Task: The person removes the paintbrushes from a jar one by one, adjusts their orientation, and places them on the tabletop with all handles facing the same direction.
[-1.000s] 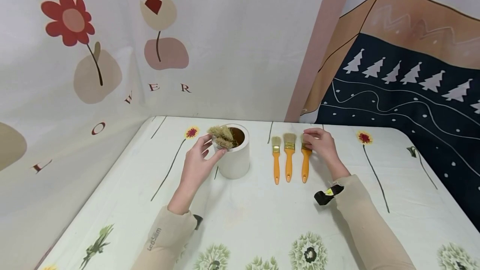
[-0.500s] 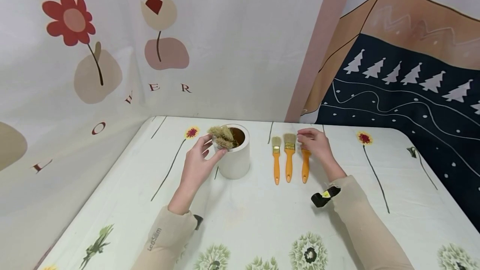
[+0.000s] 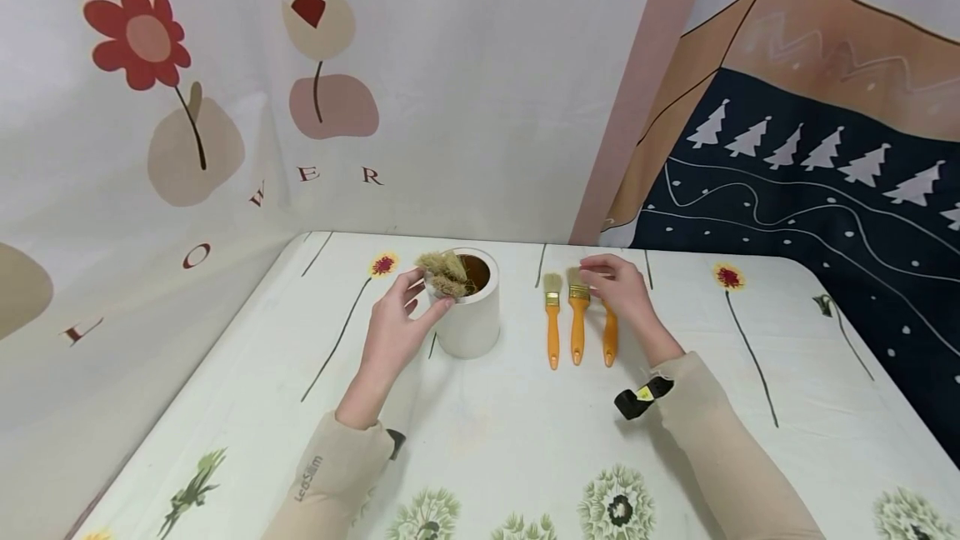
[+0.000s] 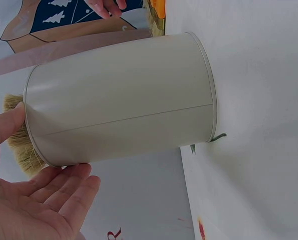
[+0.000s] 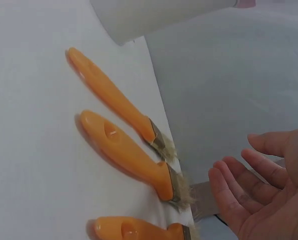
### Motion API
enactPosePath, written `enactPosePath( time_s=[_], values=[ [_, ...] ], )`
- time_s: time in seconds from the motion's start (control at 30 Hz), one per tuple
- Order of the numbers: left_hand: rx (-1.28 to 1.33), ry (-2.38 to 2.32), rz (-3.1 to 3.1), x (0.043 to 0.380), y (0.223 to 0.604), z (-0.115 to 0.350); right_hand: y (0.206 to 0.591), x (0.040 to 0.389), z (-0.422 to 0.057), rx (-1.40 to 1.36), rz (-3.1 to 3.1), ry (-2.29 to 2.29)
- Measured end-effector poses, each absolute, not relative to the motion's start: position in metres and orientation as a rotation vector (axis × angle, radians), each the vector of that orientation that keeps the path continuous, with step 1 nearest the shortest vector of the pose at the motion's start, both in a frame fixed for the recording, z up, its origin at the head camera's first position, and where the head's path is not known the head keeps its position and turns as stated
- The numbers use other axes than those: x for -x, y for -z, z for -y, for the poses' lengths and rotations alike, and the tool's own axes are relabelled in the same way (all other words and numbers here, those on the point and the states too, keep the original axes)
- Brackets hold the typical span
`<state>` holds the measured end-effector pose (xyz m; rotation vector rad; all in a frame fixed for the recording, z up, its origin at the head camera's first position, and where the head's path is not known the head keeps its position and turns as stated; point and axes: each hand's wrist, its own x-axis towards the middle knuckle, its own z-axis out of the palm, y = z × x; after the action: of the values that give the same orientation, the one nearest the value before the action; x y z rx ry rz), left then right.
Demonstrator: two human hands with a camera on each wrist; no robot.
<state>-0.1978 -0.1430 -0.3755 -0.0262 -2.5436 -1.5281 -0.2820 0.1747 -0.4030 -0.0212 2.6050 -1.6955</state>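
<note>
A white cylindrical canister (image 3: 468, 327) stands upright on the table, with a brown interior and several tufts of brush bristles (image 3: 446, 272) at its left rim. My left hand (image 3: 393, 323) rests thumb and fingertips against that rim, fingers loosely extended, as the left wrist view shows. To the right lie three flat paintbrushes with orange handles: a left brush (image 3: 552, 332), a middle brush (image 3: 577, 327) and a right brush (image 3: 611, 342). Over the heads of the middle and right ones hovers my right hand (image 3: 624, 292), which hides the right one's bristles. In the right wrist view its relaxed fingers hold nothing.
The table (image 3: 487, 432) wears a white cloth printed with flowers. Hanging fabric (image 3: 480, 107) rises right behind its back edge and along the left side. A black strap with a small device (image 3: 643, 397) sits at my right cuff.
My right hand has moved left, from the right brush's head toward the middle brush. The left hand, canister and brushes have stayed in place.
</note>
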Motion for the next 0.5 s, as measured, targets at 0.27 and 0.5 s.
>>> enactPosePath(
  time_s=[0.27, 0.5],
  values=[
    [0.026, 1.532, 2.547, 0.197, 0.375, 0.143, 0.396, 0.275, -0.165, 0.153, -2.604, 1.696],
    [0.028, 1.536, 2.548, 0.197, 0.376, 0.144, 0.388, 0.271, -0.154, 0.202, -2.617, 1.695]
  ],
)
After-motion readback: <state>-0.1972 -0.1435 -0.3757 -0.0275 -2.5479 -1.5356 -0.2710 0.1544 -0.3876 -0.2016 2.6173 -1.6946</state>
